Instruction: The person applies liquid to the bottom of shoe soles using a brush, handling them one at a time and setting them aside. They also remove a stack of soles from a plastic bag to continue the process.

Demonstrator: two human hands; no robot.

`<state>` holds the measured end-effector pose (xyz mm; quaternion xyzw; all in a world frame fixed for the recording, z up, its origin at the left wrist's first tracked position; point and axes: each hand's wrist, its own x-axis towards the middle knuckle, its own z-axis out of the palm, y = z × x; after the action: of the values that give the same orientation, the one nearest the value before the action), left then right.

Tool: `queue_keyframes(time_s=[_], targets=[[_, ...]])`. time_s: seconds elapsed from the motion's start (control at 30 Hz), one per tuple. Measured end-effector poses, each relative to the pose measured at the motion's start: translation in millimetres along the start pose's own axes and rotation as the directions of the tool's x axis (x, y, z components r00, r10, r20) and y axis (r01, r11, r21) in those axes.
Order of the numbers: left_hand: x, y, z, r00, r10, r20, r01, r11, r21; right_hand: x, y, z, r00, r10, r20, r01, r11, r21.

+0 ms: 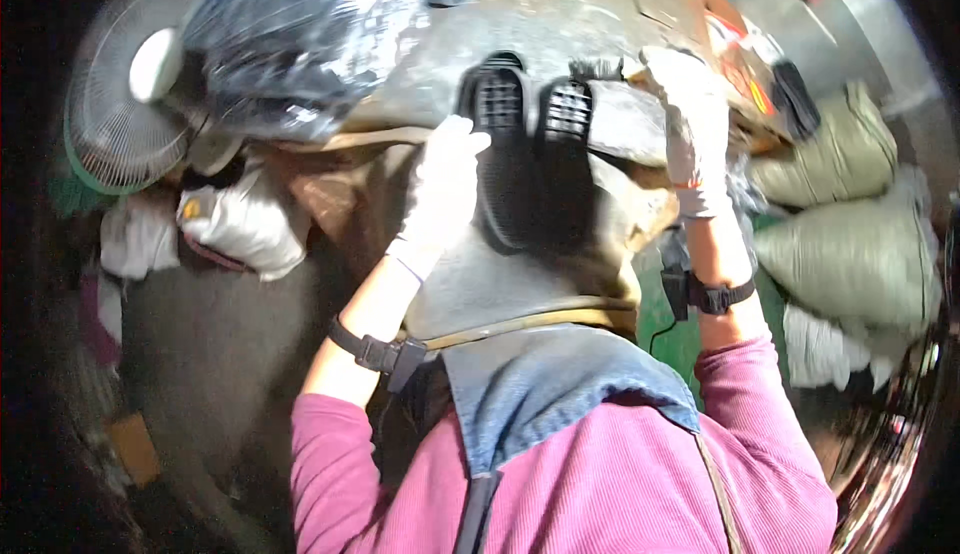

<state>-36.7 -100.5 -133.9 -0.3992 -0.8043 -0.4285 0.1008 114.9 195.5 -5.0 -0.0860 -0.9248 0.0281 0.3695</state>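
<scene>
Left hand [443, 179] at black footwear [505, 169]; right hand [692, 119] apart

White-gloved left hand [442, 179]: fingertips directed forward and inward; bare left forearm [372, 294] slants inward. White-gloved right hand [692, 119]: farther forward, finger closure indeterminate; bare right forearm [714, 252] nearly straight ahead.

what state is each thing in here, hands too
black shoes: side by side
left hand: gloved, at left shoe's edge
right hand: gloved, near dark bristles, grip unclear
fan: caged, spinning or not unclear
dark bundle: wrapped in clear plastic
green sacks: filled, bulging
wrist straps: fastened
</scene>
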Motion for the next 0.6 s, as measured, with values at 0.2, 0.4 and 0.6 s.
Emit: queue_keyframes(time_s=[0.2, 0.4, 0.6], targets=[[52, 26, 29, 0.771, 0.506, 0.387, -0.615, 0.75, 0.243, -14, 49, -35, 0.945, 0.307, -0.109, -0.273, 0.929, 0.251], [79, 55, 8, 0.743, 0.483, 0.464, -0.621, 0.757, 0.206, -9, 133, -13, 0.945, 0.267, -0.191, -0.232, 0.955, 0.186], [114, 86, -35, 0.811, 0.438, 0.388, -0.529, 0.832, 0.167, 12, 162, 16, 0.922, 0.372, 0.112, -0.33, 0.903, -0.276]])
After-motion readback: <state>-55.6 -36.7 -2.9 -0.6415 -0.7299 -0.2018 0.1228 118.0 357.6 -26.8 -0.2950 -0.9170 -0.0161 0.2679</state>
